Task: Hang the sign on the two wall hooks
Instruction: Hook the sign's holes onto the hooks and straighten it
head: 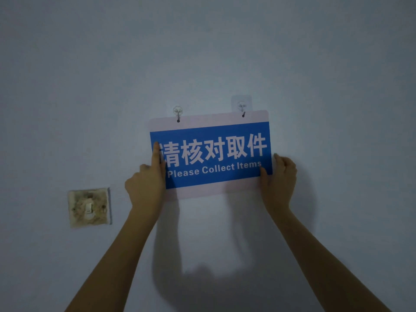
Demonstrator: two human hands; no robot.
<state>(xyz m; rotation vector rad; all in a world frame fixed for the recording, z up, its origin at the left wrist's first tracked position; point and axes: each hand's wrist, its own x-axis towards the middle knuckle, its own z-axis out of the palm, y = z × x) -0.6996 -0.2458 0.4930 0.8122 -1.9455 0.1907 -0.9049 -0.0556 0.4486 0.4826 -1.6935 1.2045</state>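
A blue sign (211,154) with white lettering and a pale border lies flat against the wall, tilted slightly up to the right. Its two top holes sit on the clear left hook (178,111) and the clear right hook (242,107). My left hand (146,183) grips the sign's lower left edge, thumb stretched up over the blue face. At the lower right corner my right hand (280,176) pinches the sign, thumb in front and fingers behind the edge.
A dirty old light switch (90,207) is mounted on the wall to the lower left of the sign. The rest of the pale wall (225,52) is bare, with the arms' shadows below the sign.
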